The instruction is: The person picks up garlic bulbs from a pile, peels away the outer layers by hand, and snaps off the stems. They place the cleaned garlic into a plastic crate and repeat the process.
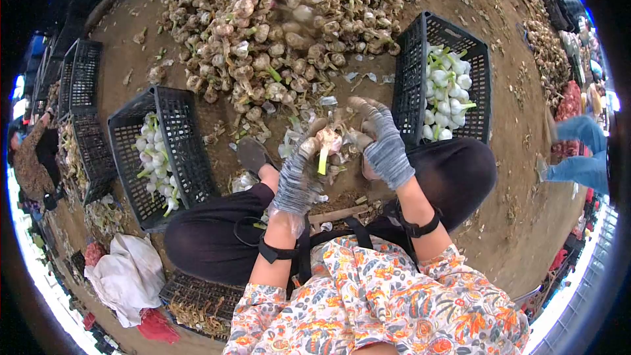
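Observation:
Between my two gloved hands is a garlic bulb (329, 140) with a green stem pointing down toward me. My left hand (299, 174), in a grey striped glove, has its fingers closed round the bulb's left side. My right hand (383, 141), gloved alike, is just right of the bulb with its fingers apart. Beyond my hands lies a large heap of unpeeled garlic (263, 46). White cleaned bulbs (156, 161) lie in a black crate (190, 138) at my left, and more white bulbs (448, 92) in a black crate (411, 79) at my right.
More black crates (85, 131) stand at the far left, near another person (33, 158). A white sack (128, 276) lies at lower left. Another person's legs (578, 154) show at the far right, near red net bags (568, 102). Peelings (289, 141) litter the ground.

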A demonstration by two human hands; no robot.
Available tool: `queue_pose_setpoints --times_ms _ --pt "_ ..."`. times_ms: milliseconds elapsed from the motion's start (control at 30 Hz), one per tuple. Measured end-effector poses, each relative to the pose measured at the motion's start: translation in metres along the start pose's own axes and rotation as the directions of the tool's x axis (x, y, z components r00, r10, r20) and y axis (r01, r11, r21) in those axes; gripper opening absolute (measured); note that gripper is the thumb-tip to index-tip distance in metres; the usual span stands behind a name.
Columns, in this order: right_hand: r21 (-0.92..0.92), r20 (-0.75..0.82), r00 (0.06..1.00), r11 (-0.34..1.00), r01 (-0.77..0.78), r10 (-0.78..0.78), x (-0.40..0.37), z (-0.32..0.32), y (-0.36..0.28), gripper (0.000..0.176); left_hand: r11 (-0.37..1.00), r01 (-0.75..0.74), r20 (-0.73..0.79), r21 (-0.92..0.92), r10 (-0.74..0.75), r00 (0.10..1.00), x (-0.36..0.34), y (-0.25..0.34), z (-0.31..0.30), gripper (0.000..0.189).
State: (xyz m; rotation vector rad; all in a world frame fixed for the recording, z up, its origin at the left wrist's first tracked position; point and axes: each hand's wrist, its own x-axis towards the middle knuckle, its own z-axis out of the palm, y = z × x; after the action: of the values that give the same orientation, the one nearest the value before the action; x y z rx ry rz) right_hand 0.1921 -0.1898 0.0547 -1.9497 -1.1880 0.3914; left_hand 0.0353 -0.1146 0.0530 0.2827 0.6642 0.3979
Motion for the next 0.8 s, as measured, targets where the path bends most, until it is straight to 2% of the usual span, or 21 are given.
queue_pose_setpoints --times_ms 33,67,100,133,167,233,267,300,367,400,433,500,533,600,700,767,800 --pt "-0.004 0.001 1.000 1.000 -0.001 0.001 0.002 -0.004 -0.012 0.031 1.000 0.002 0.002 -0.003 -0.002 1.000 0.002 0.000 0.000 0.052" --pt "0.312 0.161 0.972 0.925 -0.215 0.172 0.002 -0.008 -0.022 0.033 1.000 -0.006 0.055 0.017 0.005 0.998 0.004 0.000 0.000 0.054" --pt "0.551 0.360 0.893 0.710 -0.438 0.271 0.002 -0.010 -0.027 0.036 0.999 -0.015 0.107 0.037 0.011 0.994 0.004 0.000 -0.001 0.055" --pt "0.431 0.366 0.913 0.837 -0.336 0.179 -0.001 0.003 -0.009 0.039 0.994 -0.036 0.146 0.100 0.021 0.989 0.001 0.000 -0.003 0.060" --pt "0.433 0.364 0.913 0.835 -0.340 0.183 -0.001 0.002 -0.002 0.039 0.994 -0.031 0.145 0.103 0.016 0.989 -0.002 0.000 -0.003 0.060" --pt "0.369 0.514 0.818 0.795 -0.482 0.257 0.003 -0.003 0.004 0.035 0.902 -0.120 0.137 0.414 0.068 0.988 -0.007 0.005 0.004 0.061" --pt "0.430 0.531 0.804 0.733 -0.528 0.268 0.001 -0.004 0.005 0.032 0.859 -0.168 0.144 0.483 0.111 0.983 -0.008 0.007 0.008 0.060" --pt "0.485 0.547 0.790 0.664 -0.569 0.278 0.002 -0.006 0.002 0.030 0.860 -0.164 0.142 0.483 0.108 0.984 -0.009 0.006 0.008 0.060" --pt "0.445 0.611 0.736 0.643 -0.624 0.292 0.005 -0.020 -0.008 0.027 0.922 -0.115 0.098 0.369 0.084 0.992 -0.010 0.005 0.008 0.055" --pt "0.477 0.664 0.677 0.518 -0.710 0.317 0.006 -0.027 -0.014 0.025 0.923 -0.113 0.098 0.369 0.083 0.992 -0.009 0.003 0.004 0.055" --pt "0.477 0.664 0.677 0.518 -0.710 0.317 0.004 -0.026 -0.014 0.025 0.931 -0.133 0.105 0.340 0.103 0.989 -0.006 -0.002 -0.003 0.055" --pt "0.517 0.546 0.789 0.627 -0.583 0.283 0.002 -0.023 -0.015 0.026 0.944 -0.172 0.117 0.282 0.145 0.983 -0.001 -0.008 -0.013 0.056" --pt "0.517 0.545 0.789 0.628 -0.582 0.283 0.001 -0.021 -0.014 0.026 0.944 -0.173 0.118 0.282 0.145 0.982 -0.001 -0.009 -0.014 0.056" --pt "0.337 0.450 0.845 0.821 -0.460 0.289 0.003 -0.018 -0.012 0.024 0.797 -0.323 0.157 0.511 0.283 0.946 -0.001 -0.011 -0.012 0.039" --pt "0.307 0.450 0.833 0.820 -0.484 0.323 0.004 -0.014 -0.022 0.025 0.745 -0.411 0.252 0.526 0.325 0.911 0.002 -0.009 -0.004 0.039" --pt "0.359 0.480 0.822 0.787 -0.502 0.306 0.000 -0.016 -0.019 0.025 0.786 -0.355 0.214 0.505 0.285 0.934 0.001 -0.009 -0.013 0.039" --pt "0.440 0.525 0.782 0.679 -0.588 0.336 -0.001 -0.019 -0.023 0.024 0.862 -0.264 0.161 0.434 0.214 0.963 0.000 -0.008 -0.015 0.039"
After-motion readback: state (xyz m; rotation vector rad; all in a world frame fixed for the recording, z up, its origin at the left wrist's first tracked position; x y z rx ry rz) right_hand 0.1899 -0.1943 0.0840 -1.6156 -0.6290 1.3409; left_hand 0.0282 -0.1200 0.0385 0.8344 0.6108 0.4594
